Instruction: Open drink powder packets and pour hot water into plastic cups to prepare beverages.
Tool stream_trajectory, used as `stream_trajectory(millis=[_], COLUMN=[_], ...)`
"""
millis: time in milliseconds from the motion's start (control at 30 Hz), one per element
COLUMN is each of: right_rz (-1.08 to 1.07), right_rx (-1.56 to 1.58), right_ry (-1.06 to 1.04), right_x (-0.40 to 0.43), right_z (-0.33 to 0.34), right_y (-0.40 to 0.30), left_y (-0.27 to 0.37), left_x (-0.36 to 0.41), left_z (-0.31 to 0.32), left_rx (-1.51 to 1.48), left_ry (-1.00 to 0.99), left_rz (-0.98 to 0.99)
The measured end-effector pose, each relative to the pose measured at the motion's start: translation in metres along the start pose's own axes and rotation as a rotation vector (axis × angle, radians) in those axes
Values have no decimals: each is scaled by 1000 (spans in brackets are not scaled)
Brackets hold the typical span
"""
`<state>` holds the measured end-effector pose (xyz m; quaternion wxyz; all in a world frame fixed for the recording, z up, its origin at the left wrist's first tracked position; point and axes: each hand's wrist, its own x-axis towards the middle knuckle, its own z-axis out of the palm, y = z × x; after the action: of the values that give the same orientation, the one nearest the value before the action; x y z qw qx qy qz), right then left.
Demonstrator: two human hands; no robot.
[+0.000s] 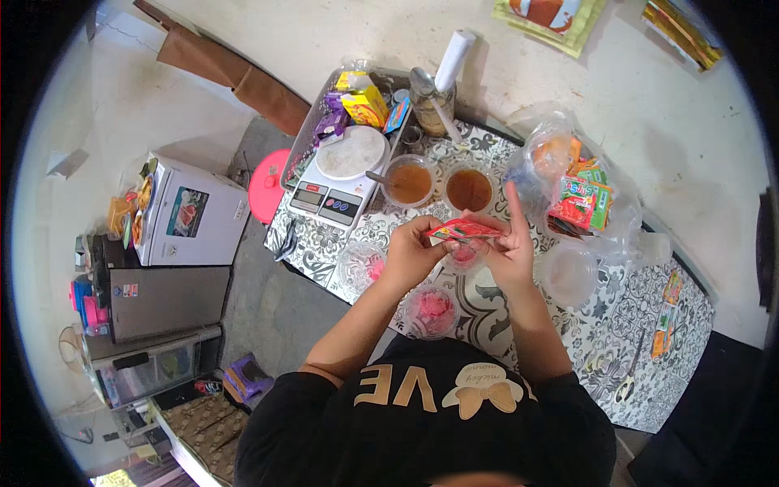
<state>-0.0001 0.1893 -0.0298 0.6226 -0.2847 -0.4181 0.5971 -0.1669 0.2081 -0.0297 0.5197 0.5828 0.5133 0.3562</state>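
Note:
A red drink-powder sachet (465, 229) is stretched between my two hands above the table. My left hand (414, 248) pinches its left end between thumb and fingers. At the other end my right hand (508, 243) grips it, with the index finger pointing up and away. Partly hidden below the sachet is a clear cup with pink contents (464, 254). Two more clear plastic containers with something pink stand nearer my body: one at the left (363, 268), one in front of my shirt (432, 311). Beyond my hands are a bowl of orange-brown liquid (409, 182) and a darker brown one (468, 187).
A white digital kitchen scale (344, 176) stands by a tray of boxes (298, 155). Behind it is a jar with spoons (433, 112). At right are a plastic bag of sachets (578, 182), an empty-looking tub (571, 274), scissors (627, 377) and sachets (662, 338) on the patterned tablecloth (608, 316).

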Motion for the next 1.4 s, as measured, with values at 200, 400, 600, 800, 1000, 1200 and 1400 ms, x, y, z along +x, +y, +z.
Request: stream_trajectory(millis=[200,400,600,800,1000,1200,1400], right_rz=[-76,174,72,80,-127,-195,-204], right_rx=[6,-146,-214,-165,-516,-486,-428], right_ry=[-28,-110,-87,-83,-48,60,163], right_x=[3,3,8,7,10,-15,-22], right_z=[-2,6,1,6,-6,-13,-10], right_y=[4,-15,-4,-5,14,-1,10], left_y=[3,-5,-8,-7,-8,-3,4], left_x=[1,-4,-6,-11,-10,-8,-6], left_z=[0,-3,-7,-5,-4,-9,-7], left_rx=[-8,111,130,176,175,460,421], left_ry=[-20,-1,27,69,86,102,84], left_rz=[-53,4,50,115,237,252,317])
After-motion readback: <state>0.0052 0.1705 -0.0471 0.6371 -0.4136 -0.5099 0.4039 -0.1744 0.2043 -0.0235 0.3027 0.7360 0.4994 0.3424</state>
